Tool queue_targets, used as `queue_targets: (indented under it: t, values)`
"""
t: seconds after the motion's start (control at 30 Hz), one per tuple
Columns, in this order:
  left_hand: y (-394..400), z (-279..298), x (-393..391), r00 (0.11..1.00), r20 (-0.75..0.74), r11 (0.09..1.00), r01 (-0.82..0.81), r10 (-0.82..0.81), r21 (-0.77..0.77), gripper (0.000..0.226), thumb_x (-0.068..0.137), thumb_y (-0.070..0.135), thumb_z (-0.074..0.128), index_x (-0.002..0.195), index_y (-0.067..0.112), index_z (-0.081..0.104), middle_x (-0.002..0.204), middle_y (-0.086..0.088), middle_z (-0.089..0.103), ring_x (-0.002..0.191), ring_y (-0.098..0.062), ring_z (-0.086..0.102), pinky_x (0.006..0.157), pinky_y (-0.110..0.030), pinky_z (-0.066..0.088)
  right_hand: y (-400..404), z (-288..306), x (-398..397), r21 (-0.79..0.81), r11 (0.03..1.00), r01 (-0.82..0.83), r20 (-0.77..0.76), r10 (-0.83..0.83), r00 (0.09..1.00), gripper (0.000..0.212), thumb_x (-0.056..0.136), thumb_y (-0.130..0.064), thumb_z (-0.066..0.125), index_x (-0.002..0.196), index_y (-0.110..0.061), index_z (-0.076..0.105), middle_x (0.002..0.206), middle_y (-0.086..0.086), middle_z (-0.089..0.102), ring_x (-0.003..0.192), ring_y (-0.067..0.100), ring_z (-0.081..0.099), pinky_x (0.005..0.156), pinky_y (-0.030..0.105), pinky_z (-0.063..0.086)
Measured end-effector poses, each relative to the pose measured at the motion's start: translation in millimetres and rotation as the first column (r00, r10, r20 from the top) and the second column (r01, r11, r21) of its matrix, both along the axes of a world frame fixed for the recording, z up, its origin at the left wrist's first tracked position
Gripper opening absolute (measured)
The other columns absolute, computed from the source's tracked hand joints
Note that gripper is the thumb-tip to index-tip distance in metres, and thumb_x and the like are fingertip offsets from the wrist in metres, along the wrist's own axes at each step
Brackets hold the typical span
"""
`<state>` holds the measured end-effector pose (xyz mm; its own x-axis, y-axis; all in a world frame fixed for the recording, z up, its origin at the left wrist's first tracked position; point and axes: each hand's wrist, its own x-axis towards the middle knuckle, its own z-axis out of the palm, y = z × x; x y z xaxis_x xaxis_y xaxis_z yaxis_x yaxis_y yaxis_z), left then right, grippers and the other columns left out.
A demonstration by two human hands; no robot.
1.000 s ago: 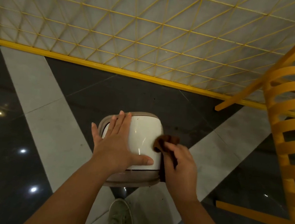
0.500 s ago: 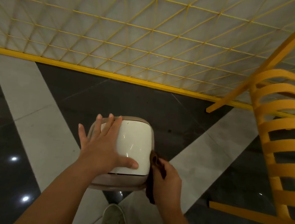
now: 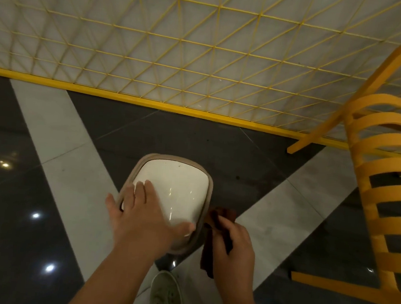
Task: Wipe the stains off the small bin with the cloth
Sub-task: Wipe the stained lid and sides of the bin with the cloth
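The small bin (image 3: pixel 174 193), white lid in a beige rim, is sitting on the dark tiled floor (image 3: pixel 230 154) at centre frame, with the left hand (image 3: pixel 140 214) lying flat on the lid's 7 o'clock corner, fingers straight and spread, thumb reaching toward the rim. The right hand (image 3: pixel 232 249) is gripping a dark brown cloth (image 3: pixel 213 238) with curled fingers, holding it against the bin's side at 4 o'clock. A yellow slatted chair (image 3: pixel 379 204) is standing at 3 o'clock, a yellow wire grid (image 3: pixel 179 53) at 12, and light sneakers (image 3: pixel 167 297) are showing at 6.
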<state>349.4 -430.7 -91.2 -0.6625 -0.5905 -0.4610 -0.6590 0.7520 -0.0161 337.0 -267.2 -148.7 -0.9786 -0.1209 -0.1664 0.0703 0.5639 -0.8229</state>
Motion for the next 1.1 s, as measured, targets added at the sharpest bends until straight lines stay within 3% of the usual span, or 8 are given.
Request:
queue_targets:
  t: [0.3, 0.43, 0.57, 0.67, 0.8, 0.9, 1.0, 1.1]
  values:
    - [24, -19, 28, 0.958, -0.074, 0.95, -0.262, 0.277, 0.171, 0.108, 0.08, 0.069, 0.046, 0.147, 0.014, -0.019, 0.16, -0.003, -0.012, 0.146, -0.023, -0.012, 0.114, -0.059, -0.001, -17, 18, -10, 0.213, 0.874, -0.436, -0.241, 0.479, 0.844, 0.036, 0.086, -0.03, 0.047, 0.12, -0.039, 0.056, 0.121, -0.009, 0.055, 0.109, 0.007, 0.051, 0.09, 0.019, 0.046]
    - [19, -26, 28, 0.943, -0.145, 0.931, -0.255, 0.299, 0.26, 0.114, 0.076, 0.07, 0.052, 0.147, 0.018, -0.019, 0.159, 0.0, -0.013, 0.146, -0.023, -0.014, 0.113, -0.059, 0.0, -34, 25, -46, 0.353, 0.798, -0.489, -0.356, 0.598, 0.718, 0.035, 0.081, -0.021, 0.062, 0.114, -0.03, 0.064, 0.117, 0.0, 0.059, 0.107, 0.012, 0.051, 0.087, 0.027, 0.049]
    - [13, -35, 32, 0.925, -0.226, 0.914, -0.218, 0.305, 0.343, 0.119, 0.072, 0.067, 0.061, 0.147, 0.021, -0.02, 0.158, 0.002, -0.016, 0.145, -0.025, -0.016, 0.115, -0.054, 0.002, -49, 26, -102, 0.309, 0.904, -0.296, -0.195, 0.365, 0.91, 0.031, 0.092, -0.022, 0.053, 0.12, -0.035, 0.059, 0.124, -0.004, 0.052, 0.114, 0.015, 0.05, 0.096, 0.028, 0.043]
    - [6, -39, 31, 0.91, -0.279, 0.896, -0.175, 0.305, 0.407, 0.122, 0.071, 0.062, 0.066, 0.145, 0.024, -0.024, 0.157, 0.005, -0.021, 0.144, -0.025, -0.02, 0.116, -0.048, 0.006, -41, 20, -88, 0.341, 0.9, -0.27, -0.152, 0.336, 0.929, 0.037, 0.092, -0.022, 0.055, 0.126, -0.033, 0.055, 0.13, -0.005, 0.051, 0.12, 0.014, 0.048, 0.103, 0.029, 0.041]
    - [-4, -40, 32, 0.898, -0.328, 0.879, -0.119, 0.294, 0.461, 0.122, 0.073, 0.056, 0.068, 0.146, 0.02, -0.024, 0.157, 0.003, -0.022, 0.143, -0.025, -0.023, 0.117, -0.043, 0.005, -39, 32, -40, 0.415, 0.744, -0.524, -0.282, 0.652, 0.703, 0.047, 0.067, -0.017, 0.08, 0.111, -0.029, 0.066, 0.112, -0.001, 0.064, 0.1, 0.017, 0.063, 0.084, 0.028, 0.052]
    - [-14, -41, 33, 0.911, -0.322, 0.88, -0.083, 0.257, 0.467, 0.123, 0.073, 0.052, 0.071, 0.146, 0.02, -0.023, 0.156, 0.004, -0.023, 0.143, -0.023, -0.024, 0.117, -0.042, 0.005, -58, 41, -62, 0.484, 0.653, -0.582, -0.343, 0.753, 0.561, 0.045, 0.066, -0.016, 0.079, 0.108, -0.027, 0.067, 0.108, 0.003, 0.065, 0.094, 0.021, 0.063, 0.077, 0.037, 0.057]
    - [-28, -40, 34, 0.917, -0.322, 0.866, -0.048, 0.235, 0.498, 0.125, 0.07, 0.05, 0.074, 0.147, 0.023, -0.021, 0.156, 0.008, -0.025, 0.143, -0.02, -0.024, 0.116, -0.042, 0.006, -77, 46, -101, 0.484, 0.744, -0.462, -0.264, 0.627, 0.733, 0.033, 0.086, -0.018, 0.059, 0.116, -0.032, 0.062, 0.115, -0.002, 0.06, 0.103, 0.018, 0.054, 0.086, 0.033, 0.049]
    - [-39, -37, 34, 0.929, -0.3, 0.848, -0.026, 0.216, 0.529, 0.128, 0.07, 0.05, 0.074, 0.144, 0.026, -0.027, 0.152, 0.01, -0.033, 0.141, -0.018, -0.028, 0.116, -0.041, 0.003, -78, 38, -133, 0.389, 0.825, -0.41, 0.002, 0.445, 0.896, 0.027, 0.095, -0.026, 0.048, 0.118, -0.034, 0.061, 0.113, -0.005, 0.063, 0.1, 0.015, 0.057, 0.086, 0.031, 0.049]
